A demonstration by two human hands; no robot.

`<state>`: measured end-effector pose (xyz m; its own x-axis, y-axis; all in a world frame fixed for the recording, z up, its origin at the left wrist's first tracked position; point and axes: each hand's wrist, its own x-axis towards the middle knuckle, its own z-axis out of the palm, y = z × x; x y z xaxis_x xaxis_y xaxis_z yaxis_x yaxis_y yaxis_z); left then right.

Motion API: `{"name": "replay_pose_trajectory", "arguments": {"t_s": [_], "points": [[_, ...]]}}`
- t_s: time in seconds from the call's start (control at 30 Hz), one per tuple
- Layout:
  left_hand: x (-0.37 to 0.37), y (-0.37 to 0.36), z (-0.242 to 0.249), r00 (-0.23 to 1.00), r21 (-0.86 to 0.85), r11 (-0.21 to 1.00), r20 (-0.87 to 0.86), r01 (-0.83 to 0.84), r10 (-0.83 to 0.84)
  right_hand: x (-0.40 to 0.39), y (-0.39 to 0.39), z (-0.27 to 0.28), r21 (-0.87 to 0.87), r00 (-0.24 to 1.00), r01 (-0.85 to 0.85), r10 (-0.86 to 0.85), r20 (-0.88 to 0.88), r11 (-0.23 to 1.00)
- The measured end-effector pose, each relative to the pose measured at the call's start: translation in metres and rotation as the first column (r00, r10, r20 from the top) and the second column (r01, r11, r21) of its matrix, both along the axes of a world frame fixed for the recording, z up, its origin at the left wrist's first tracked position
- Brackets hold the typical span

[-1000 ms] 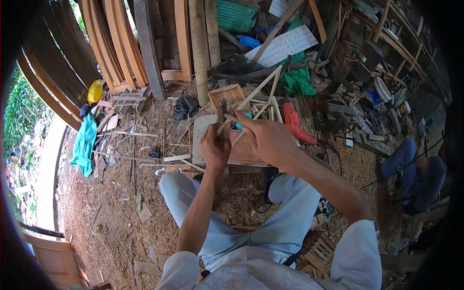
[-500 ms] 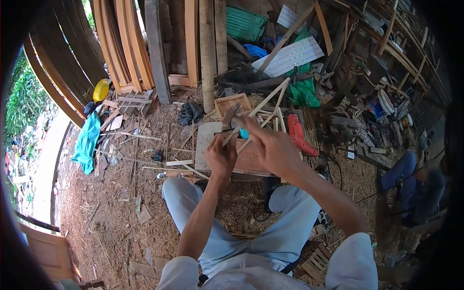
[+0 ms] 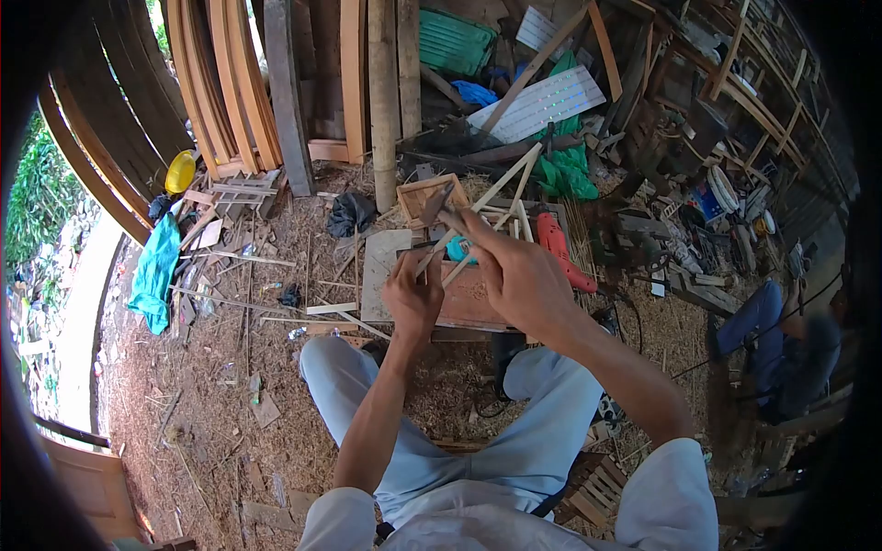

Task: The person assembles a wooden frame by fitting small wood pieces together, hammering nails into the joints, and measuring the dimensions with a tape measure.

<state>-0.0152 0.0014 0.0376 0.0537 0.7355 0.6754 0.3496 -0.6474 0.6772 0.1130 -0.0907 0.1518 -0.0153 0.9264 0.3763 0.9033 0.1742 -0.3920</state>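
My left hand point(image 3: 412, 296) is closed around the near end of a thin wooden strip point(image 3: 501, 182), which reaches up and away to join other light strips at a corner. My right hand point(image 3: 528, 285) grips a hammer point(image 3: 435, 206) by its handle, the dark head held just above and beyond my left fingers. Under both hands lies a low work board point(image 3: 473, 303) with a reddish surface. A teal round object point(image 3: 459, 248), perhaps a tape measure, shows between the hands. The red power drill point(image 3: 560, 253) rests to the right of my right hand.
Behind the board sits a small wooden tray point(image 3: 415, 191), near a bamboo post point(image 3: 382, 119). A black plastic bag point(image 3: 351, 216) lies to its left. Shavings and loose strips point(image 3: 333, 309) litter the floor. At the right edge another person's leg point(image 3: 755, 321) is visible.
The hammer has lifted and its head has turned, now standing clear of my left fingers. More of the teal object shows. My left hand keeps its grip on the strip. The view has shifted slightly.
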Motion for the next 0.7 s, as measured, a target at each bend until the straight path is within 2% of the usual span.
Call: {"name": "replay_pose_trajectory", "arguments": {"t_s": [0.1, 0.17, 0.2, 0.27, 0.3, 0.37, 0.4, 0.43, 0.5, 0.57, 0.6, 0.67, 0.7], "points": [[0.001, 0.002, -0.005, 0.996, 0.007, 0.998, 0.060, 0.059, -0.059, -0.001, -0.002, -0.001, -0.063, 0.999, -0.001, -0.001, -0.039, 0.998], [0.002, 0.003, -0.007, 0.994, -0.003, 0.997, 0.079, 0.082, -0.081, 0.004, 0.002, -0.006, -0.185, 0.994, 0.052, -0.033, 0.108, 0.981], [0.002, 0.003, -0.007, 0.991, -0.022, 0.995, 0.103, 0.093, -0.091, 0.002, 0.002, 0.002, -0.183, 0.994, 0.052, -0.033, 0.108, 0.982], [0.001, 0.000, 0.000, 0.994, -0.026, 0.996, 0.071, 0.080, -0.078, -0.005, -0.002, 0.020, -0.067, 0.991, 0.035, -0.044, -0.124, 0.997], [0.001, -0.001, 0.002, 0.997, -0.027, 0.998, 0.043, 0.062, -0.060, -0.003, -0.001, 0.012, -0.071, 0.991, 0.036, -0.045, -0.125, 0.997], [0.001, 0.001, -0.003, 0.996, -0.031, 0.997, 0.057, 0.065, -0.063, 0.002, 0.002, -0.009, -0.215, 0.999, 0.052, -0.049, 0.020, 0.975], [0.000, 0.003, -0.002, 0.995, -0.026, 0.997, 0.072, 0.075, -0.073, 0.003, 0.002, -0.007, -0.212, 0.998, 0.056, -0.054, 0.015, 0.976], [0.000, 0.004, 0.000, 0.994, -0.018, 0.997, 0.075, 0.077, -0.075, 0.007, 0.004, -0.003, -0.199, 0.999, 0.047, -0.044, 0.021, 0.979], [-0.004, 0.001, 0.001, 0.998, -0.131, 0.990, 0.000, 0.060, -0.061, 0.006, 0.004, 0.002, -0.191, 0.999, 0.039, -0.035, 0.025, 0.981], [-0.001, 0.003, -0.002, 0.999, -0.078, 0.995, 0.011, 0.054, -0.053, 0.001, 0.003, 0.002, 0.082, 0.985, 0.022, -0.007, -0.173, 0.996], [0.000, 0.003, -0.002, 0.999, -0.024, 0.999, 0.020, 0.043, -0.042, 0.000, 0.003, 0.000, 0.080, 0.984, 0.022, -0.008, -0.176, 0.997], [-0.001, -0.001, 0.001, 0.998, -0.050, 0.997, 0.044, 0.053, -0.051, -0.001, 0.003, -0.006, -0.225, 0.999, 0.047, -0.046, 0.008, 0.973], [-0.002, 0.000, 0.004, 0.996, -0.069, 0.996, 0.074, 0.064, -0.059, 0.000, 0.004, -0.003, -0.219, 0.999, 0.049, -0.050, 0.004, 0.974]]}}
